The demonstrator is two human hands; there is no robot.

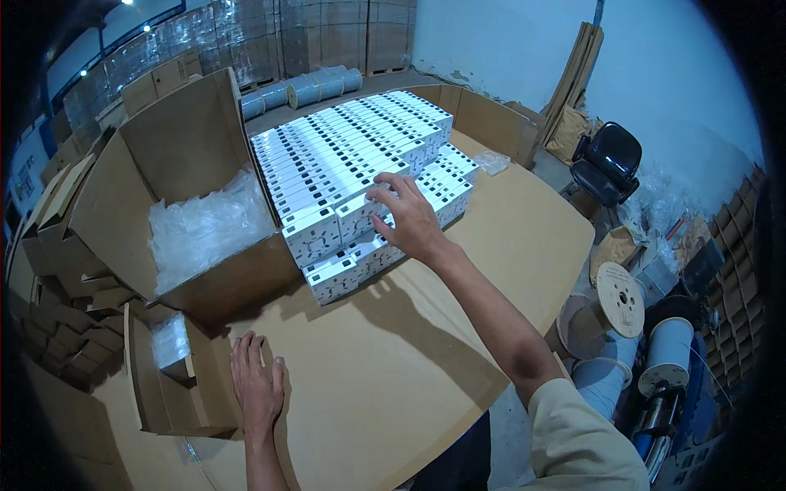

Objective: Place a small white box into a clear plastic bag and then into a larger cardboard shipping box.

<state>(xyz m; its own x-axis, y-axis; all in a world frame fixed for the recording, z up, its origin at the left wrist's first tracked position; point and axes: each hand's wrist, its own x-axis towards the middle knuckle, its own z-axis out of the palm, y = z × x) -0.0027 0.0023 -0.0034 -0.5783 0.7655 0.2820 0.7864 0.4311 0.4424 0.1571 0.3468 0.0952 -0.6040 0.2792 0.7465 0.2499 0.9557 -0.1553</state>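
Observation:
My right hand (409, 217) reaches over the near right part of a stack of white boxes (327, 159). Its fingers are bent and spread, with nothing visibly gripped. Whether the fingertips touch a box is hard to tell. Black squares and dark printing mark the boxes, which lie in tight rows on at least two levels. My left hand (258, 385) rests beside the wall of a small open carton (217, 380), its fingers stretched out and holding nothing. In that carton sits a clear plastic-wrapped bundle (170, 342).
A large open carton (233, 278) holding clear plastic bags (209, 225) stands left of the stack. Cardboard (360, 376) covers the tabletop. Beyond its right edge are a black chair (606, 164) and cable spools (620, 299). Wrapped rolls (323, 86) lie behind.

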